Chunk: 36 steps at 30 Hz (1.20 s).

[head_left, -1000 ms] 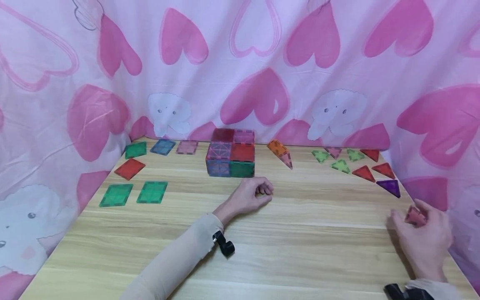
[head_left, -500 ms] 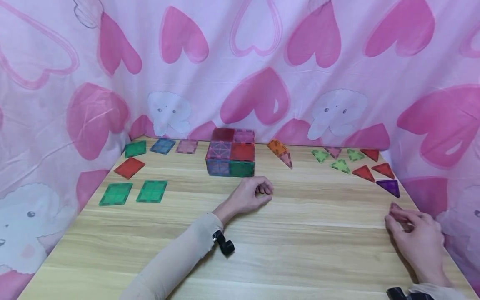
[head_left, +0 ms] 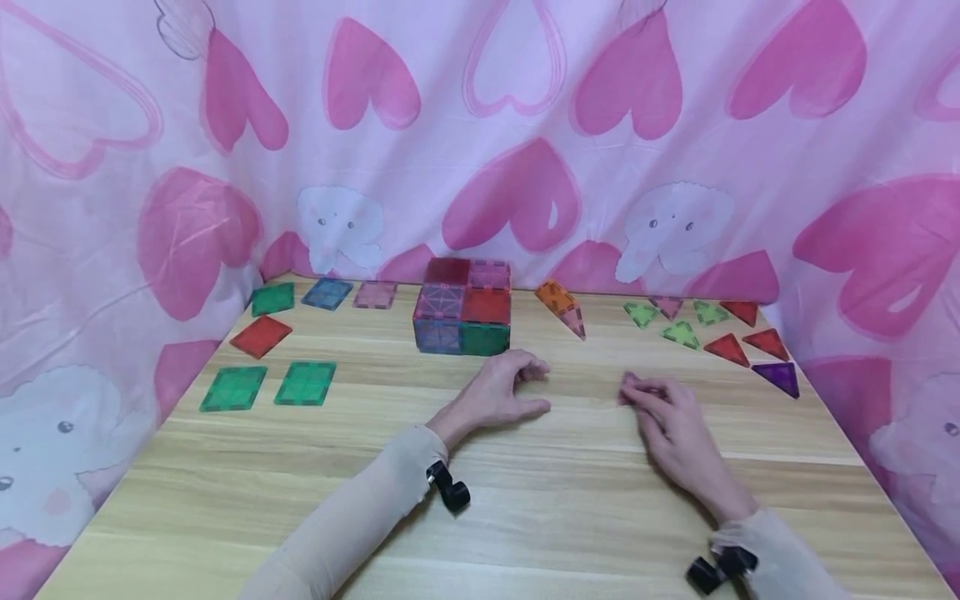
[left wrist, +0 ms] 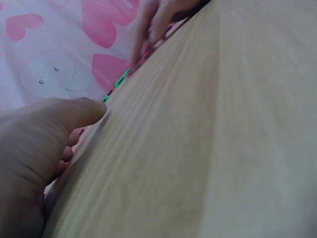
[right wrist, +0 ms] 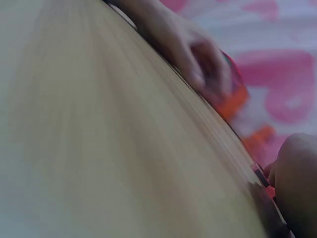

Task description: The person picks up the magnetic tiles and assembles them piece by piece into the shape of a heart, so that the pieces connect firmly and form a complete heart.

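Note:
My right hand [head_left: 681,433] pinches a small pinkish-red magnetic tile [head_left: 626,388] low over the middle right of the table. Fingers cover most of this tile, so its full shape is hidden; in the right wrist view a red edge of the tile [right wrist: 270,192] peeks out beside the fingers. My left hand [head_left: 497,392] rests on the table with thumb and fingers parted and nothing between them. Just behind it stands a low box of magnetic tiles [head_left: 486,306], with red, purple, pink, blue and green faces. An orange tile with a pink triangle joined to it [head_left: 556,297] lies to its right.
On the left lie several square tiles, among them green [head_left: 305,383], red [head_left: 261,337], blue [head_left: 327,294] and pink [head_left: 375,294]. Several triangles, light green [head_left: 681,333], red [head_left: 727,348] and purple [head_left: 777,378], lie at the back right. A pink heart-print curtain [head_left: 510,108] borders the table.
My right hand has moved left from the table's right edge toward the middle, carrying the tile. The left hand's loosely curled fingers and thumb have spread apart; its arm stays put.

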{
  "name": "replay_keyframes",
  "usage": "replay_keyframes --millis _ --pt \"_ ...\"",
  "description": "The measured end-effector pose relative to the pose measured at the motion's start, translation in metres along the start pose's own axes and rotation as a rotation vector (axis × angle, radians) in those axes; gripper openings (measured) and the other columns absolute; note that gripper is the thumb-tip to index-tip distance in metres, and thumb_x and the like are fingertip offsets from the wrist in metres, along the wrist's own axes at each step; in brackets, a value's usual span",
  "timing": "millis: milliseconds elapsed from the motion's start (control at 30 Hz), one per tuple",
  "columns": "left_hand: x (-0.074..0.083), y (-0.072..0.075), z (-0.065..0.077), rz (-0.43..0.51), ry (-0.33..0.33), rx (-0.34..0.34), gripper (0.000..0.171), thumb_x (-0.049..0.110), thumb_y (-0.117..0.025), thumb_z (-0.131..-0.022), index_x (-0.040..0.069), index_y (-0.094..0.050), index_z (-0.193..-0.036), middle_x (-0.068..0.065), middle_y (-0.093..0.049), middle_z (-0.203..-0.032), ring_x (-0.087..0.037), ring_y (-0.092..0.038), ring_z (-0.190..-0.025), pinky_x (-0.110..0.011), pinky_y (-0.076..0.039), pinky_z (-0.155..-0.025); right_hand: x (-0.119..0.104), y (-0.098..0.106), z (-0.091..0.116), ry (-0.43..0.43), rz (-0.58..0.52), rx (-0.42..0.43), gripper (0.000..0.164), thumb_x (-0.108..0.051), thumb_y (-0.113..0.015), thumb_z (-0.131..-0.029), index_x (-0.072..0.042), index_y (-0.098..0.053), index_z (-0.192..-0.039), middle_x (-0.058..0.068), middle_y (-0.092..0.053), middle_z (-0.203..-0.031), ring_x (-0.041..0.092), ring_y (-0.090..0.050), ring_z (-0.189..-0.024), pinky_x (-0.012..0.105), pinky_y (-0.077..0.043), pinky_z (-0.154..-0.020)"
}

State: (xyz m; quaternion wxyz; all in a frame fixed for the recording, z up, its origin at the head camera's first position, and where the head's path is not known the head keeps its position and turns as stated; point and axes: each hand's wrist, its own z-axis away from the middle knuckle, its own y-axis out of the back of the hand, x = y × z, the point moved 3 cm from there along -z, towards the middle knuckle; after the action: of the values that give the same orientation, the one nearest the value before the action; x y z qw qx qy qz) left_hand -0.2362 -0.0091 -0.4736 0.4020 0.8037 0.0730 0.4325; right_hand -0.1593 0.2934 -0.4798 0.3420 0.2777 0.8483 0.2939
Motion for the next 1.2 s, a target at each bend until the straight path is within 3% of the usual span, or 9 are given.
replay_keyframes --millis 133,267,433,533,633,733,867,1000,1200 --pt "-0.001 -0.002 0.001 -0.051 0.004 0.000 0.074 0.038 -0.095 -0.091 0.009 -0.065 -0.151 -0.002 -0.070 -0.142 -0.018 -0.063 -0.133 -0.034 -0.052 -0.116 -0.023 -0.036 -0.022 0.021 -0.051 -0.068 0.037 0.011 -0.063 -0.100 0.003 -0.077 -0.134 0.024 -0.067 -0.137 0.044 -0.055 -0.127 0.056 -0.038 -0.107" --pt "0.001 -0.003 0.001 -0.093 0.015 -0.004 0.084 0.040 -0.094 -0.091 0.008 -0.057 -0.160 -0.007 -0.063 -0.155 -0.022 -0.056 -0.147 -0.038 -0.045 -0.125 -0.041 -0.060 -0.040 0.030 -0.093 -0.126 0.041 0.011 -0.055 -0.105 0.000 -0.076 -0.138 0.019 -0.067 -0.140 0.039 -0.056 -0.128 0.052 -0.043 -0.105" --pt "0.003 -0.005 -0.001 -0.118 0.027 -0.039 0.084 0.042 -0.090 -0.095 0.008 -0.054 -0.163 -0.009 -0.059 -0.161 -0.025 -0.051 -0.153 -0.040 -0.040 -0.129 -0.041 -0.061 -0.049 -0.110 -0.205 -0.105 0.044 0.014 -0.056 -0.102 -0.005 -0.079 -0.135 0.009 -0.073 -0.131 0.029 -0.065 -0.122 0.035 -0.050 -0.105" --pt "0.003 -0.006 -0.002 -0.141 0.023 -0.069 0.076 0.040 -0.085 -0.099 0.009 -0.056 -0.162 -0.008 -0.059 -0.162 -0.024 -0.049 -0.155 -0.040 -0.037 -0.131 -0.027 -0.052 -0.050 -0.238 -0.244 -0.021 0.043 0.015 -0.059 -0.099 -0.008 -0.079 -0.129 0.009 -0.075 -0.123 0.026 -0.068 -0.110 0.024 -0.053 -0.095" --pt "0.002 -0.005 -0.003 -0.144 -0.002 -0.079 0.066 0.035 -0.081 -0.102 0.010 -0.059 -0.159 -0.007 -0.061 -0.161 -0.024 -0.050 -0.155 -0.039 -0.036 -0.132 -0.002 -0.038 -0.056 -0.317 -0.204 0.084 0.041 0.013 -0.061 -0.098 -0.008 -0.078 -0.129 0.014 -0.073 -0.117 0.026 -0.066 -0.101 0.021 -0.051 -0.085" --pt "0.003 -0.003 -0.004 -0.136 -0.023 -0.082 0.060 0.030 -0.079 -0.104 0.011 -0.061 -0.158 -0.006 -0.063 -0.159 -0.023 -0.051 -0.154 -0.039 -0.036 -0.132 0.031 -0.018 -0.061 -0.347 -0.105 0.203 0.039 0.010 -0.062 -0.096 -0.003 -0.077 -0.129 0.021 -0.072 -0.116 0.033 -0.063 -0.105 0.033 -0.049 -0.090" --pt "0.002 -0.004 -0.002 -0.170 -0.048 -0.113 0.059 0.030 -0.075 -0.106 0.015 -0.059 -0.160 -0.006 -0.057 -0.165 -0.023 -0.047 -0.157 -0.045 -0.035 -0.133 0.075 0.008 -0.058 -0.382 0.050 0.310 0.040 0.006 -0.059 -0.093 0.006 -0.075 -0.129 0.032 -0.068 -0.124 0.051 -0.055 -0.117 0.059 -0.042 -0.098" --pt "0.003 -0.006 0.000 -0.214 -0.082 -0.154 0.058 0.035 -0.071 -0.108 0.018 -0.059 -0.162 -0.005 -0.047 -0.174 -0.025 -0.039 -0.164 -0.053 -0.029 -0.135 0.102 0.025 -0.051 -0.443 0.161 0.301 0.044 0.004 -0.056 -0.093 0.011 -0.071 -0.134 0.036 -0.062 -0.137 0.059 -0.049 -0.125 0.068 -0.038 -0.104" --pt "0.003 -0.005 0.001 -0.191 -0.052 -0.145 0.048 0.037 -0.071 -0.109 0.020 -0.066 -0.154 -0.003 -0.052 -0.171 -0.022 -0.038 -0.164 -0.050 -0.024 -0.137 0.111 0.028 -0.047 -0.516 0.242 0.135 0.042 -0.003 -0.055 -0.098 0.015 -0.068 -0.133 0.041 -0.060 -0.137 0.063 -0.044 -0.129 0.076 -0.032 -0.106"
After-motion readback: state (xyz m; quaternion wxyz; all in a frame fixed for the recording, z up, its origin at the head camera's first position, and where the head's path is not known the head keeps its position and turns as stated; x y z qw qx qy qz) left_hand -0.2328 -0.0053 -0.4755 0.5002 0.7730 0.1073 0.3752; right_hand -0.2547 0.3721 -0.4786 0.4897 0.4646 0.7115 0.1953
